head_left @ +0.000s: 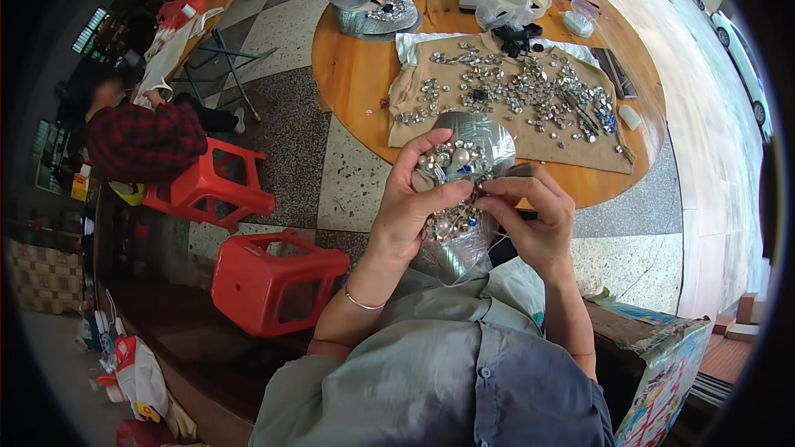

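Observation:
In front of my chest I hold a beaded piece of pearls, clear stones and a few blue ones, on a backing wrapped in shiny grey film. My left hand is closed around its left side, thumb pressed on the beadwork. At the beadwork's right edge, my right hand pinches with thumb and fingertips; what lies between them is too small to make out. A thin pale thread shows below the right fingers. Just beyond my hands, many loose clear and blue rhinestones lie on a tan cloth.
The cloth covers part of a round wooden table. Film-wrapped beaded pieces, a round tray and a small lidded tub stand there. Red stools are at left, near a seated person. A cardboard box is at right.

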Demonstrator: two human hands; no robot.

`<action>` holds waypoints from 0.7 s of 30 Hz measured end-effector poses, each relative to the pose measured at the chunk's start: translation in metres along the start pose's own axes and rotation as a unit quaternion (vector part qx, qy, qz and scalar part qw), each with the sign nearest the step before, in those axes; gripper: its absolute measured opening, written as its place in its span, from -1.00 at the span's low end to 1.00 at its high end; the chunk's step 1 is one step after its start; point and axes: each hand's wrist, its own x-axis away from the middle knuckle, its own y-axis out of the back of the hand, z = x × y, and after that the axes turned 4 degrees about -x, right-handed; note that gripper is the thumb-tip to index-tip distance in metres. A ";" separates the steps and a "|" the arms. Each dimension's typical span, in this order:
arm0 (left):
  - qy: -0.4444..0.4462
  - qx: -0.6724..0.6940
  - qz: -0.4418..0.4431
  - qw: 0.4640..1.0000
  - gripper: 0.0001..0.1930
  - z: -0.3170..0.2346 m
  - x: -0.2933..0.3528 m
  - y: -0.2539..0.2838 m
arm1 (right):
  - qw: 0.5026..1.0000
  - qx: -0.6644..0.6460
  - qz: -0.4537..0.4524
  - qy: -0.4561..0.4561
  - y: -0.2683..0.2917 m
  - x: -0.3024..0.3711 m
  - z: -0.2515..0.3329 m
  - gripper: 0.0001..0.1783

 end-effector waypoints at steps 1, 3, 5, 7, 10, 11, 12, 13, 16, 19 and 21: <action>0.001 0.000 0.000 1.000 -0.39 -0.001 0.000 -0.001 | 0.999 -0.017 -0.019 -0.024 0.000 0.000 0.001 -0.83; 0.023 -0.009 0.029 0.999 -0.39 -0.002 0.002 -0.003 | 0.994 -0.052 -0.058 -0.073 -0.001 0.001 0.002 -0.85; 0.035 -0.013 0.045 0.998 -0.39 0.001 0.003 -0.003 | 0.993 -0.056 -0.056 -0.090 -0.001 0.002 0.001 -0.85; -0.053 -0.082 0.003 0.995 -0.39 0.008 0.002 -0.003 | 0.989 -0.065 -0.051 -0.121 -0.002 0.002 0.001 -0.86; -0.151 -0.197 -0.034 0.968 -0.41 0.012 0.003 -0.009 | 0.987 -0.046 -0.062 -0.142 -0.008 -0.001 0.011 -0.87; -0.203 -0.275 -0.051 0.938 -0.42 0.013 0.004 -0.012 | 0.985 -0.037 -0.067 -0.152 -0.010 -0.002 0.014 -0.88; -0.254 -0.349 -0.067 0.900 -0.44 0.013 0.005 -0.014 | 0.986 -0.038 -0.068 -0.150 -0.011 -0.002 0.014 -0.88; -0.255 -0.350 -0.066 0.899 -0.44 0.014 0.004 -0.014 | 0.987 -0.032 -0.070 -0.144 -0.014 -0.002 0.012 -0.89; -0.383 -0.497 -0.080 0.775 -0.49 0.018 0.004 -0.014 | 0.988 -0.022 -0.075 -0.131 -0.021 -0.001 0.007 -0.91; -0.423 -0.505 -0.061 0.749 -0.51 0.013 0.001 -0.014 | 0.996 0.043 -0.076 -0.020 -0.026 -0.005 0.001 -0.89; -0.445 -0.512 -0.056 0.732 -0.52 0.007 0.001 -0.012 | 0.992 -0.013 -0.126 -0.004 -0.022 -0.011 0.002 -0.91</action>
